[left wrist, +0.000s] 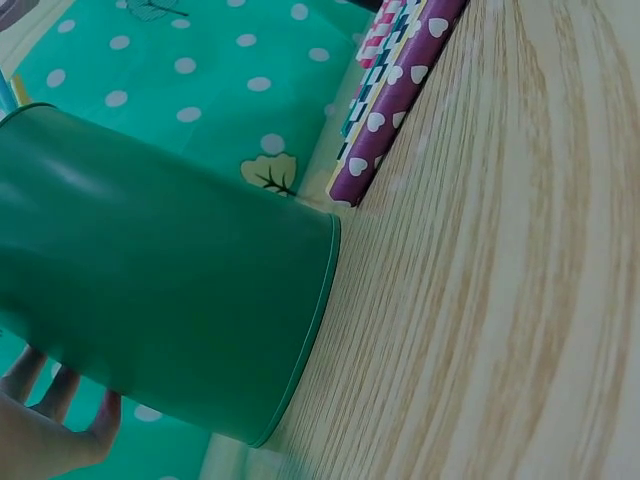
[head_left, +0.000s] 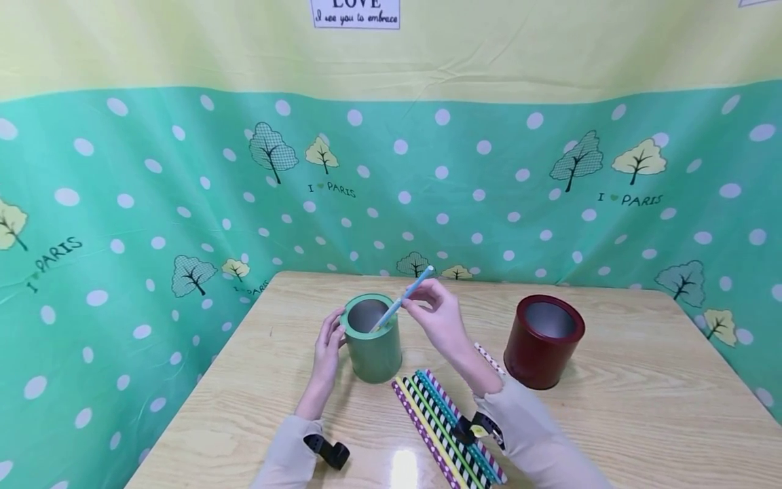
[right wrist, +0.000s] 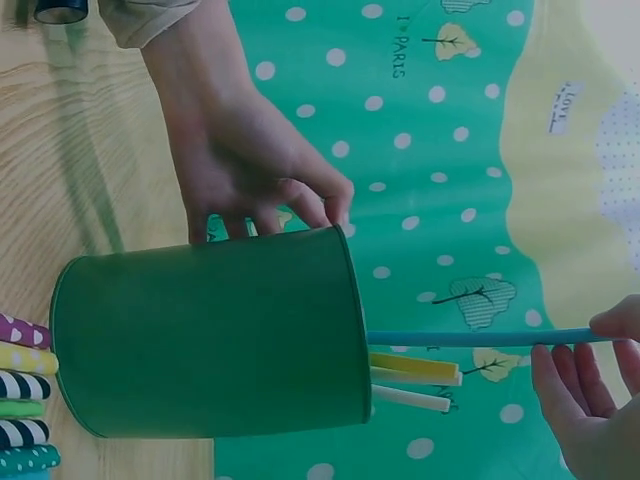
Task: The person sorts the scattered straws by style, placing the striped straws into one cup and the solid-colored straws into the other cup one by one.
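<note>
My right hand (head_left: 440, 316) pinches a light blue paper straw (head_left: 391, 312) near its upper end. The straw slants down, its lower end inside the mouth of a green can (head_left: 375, 356). Against the can's left side, my left hand (head_left: 327, 350) holds it, fingers at the rim and wall; the can stands upright. In the right wrist view, a yellow straw (right wrist: 415, 367) and a white straw (right wrist: 415, 398) poke out of the can's opening beside the blue one. The can hides their lower parts.
Several patterned straws (head_left: 436, 424) lie side by side in front of the green can, partly under my right forearm. A white straw with reddish marks (head_left: 487, 356) lies near the dark red can (head_left: 534, 356) on the right. A dotted curtain (head_left: 440, 183) hangs behind the wooden table (head_left: 647, 380).
</note>
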`<state>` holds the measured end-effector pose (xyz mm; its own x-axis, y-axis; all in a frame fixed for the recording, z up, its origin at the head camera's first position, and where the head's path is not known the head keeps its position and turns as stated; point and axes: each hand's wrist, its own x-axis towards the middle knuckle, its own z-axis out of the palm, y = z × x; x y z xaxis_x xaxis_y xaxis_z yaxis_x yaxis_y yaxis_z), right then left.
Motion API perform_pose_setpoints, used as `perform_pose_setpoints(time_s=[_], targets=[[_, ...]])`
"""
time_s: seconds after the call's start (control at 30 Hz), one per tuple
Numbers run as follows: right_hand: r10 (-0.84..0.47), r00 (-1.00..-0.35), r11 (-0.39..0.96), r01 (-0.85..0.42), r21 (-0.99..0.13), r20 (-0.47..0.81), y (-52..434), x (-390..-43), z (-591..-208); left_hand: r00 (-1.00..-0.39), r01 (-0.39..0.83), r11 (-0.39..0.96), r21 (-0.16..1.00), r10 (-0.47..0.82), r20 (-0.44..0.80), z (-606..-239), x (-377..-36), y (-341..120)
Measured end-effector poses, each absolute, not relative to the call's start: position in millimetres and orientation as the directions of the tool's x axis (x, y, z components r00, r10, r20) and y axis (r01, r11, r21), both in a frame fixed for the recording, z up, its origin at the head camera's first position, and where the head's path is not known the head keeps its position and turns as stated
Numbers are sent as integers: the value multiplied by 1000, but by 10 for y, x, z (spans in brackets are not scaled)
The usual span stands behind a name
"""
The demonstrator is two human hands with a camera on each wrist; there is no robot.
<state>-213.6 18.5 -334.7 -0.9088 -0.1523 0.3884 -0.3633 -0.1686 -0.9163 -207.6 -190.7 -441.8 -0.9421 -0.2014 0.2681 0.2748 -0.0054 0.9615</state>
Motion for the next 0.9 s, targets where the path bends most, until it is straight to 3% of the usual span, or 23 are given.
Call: perform_pose_setpoints(time_s=[0.57, 0.73, 0.9], targets=[[-195, -924, -26, -330, -944, 328, 231, -2180, -3458, -940, 272, -13, 962, -218, 263, -4387, -2067, -1891], [-282, -925, 116, -297, -948, 255, 341, -2177, -3514, -944, 258, -1, 966, -212, 252, -4300, -2027, -1857], [-447, -876, 228, -308, -924, 182, 479, -2179, -3660, -945, 248, 3, 969, -219, 243, -4193, -1969, -1799]])
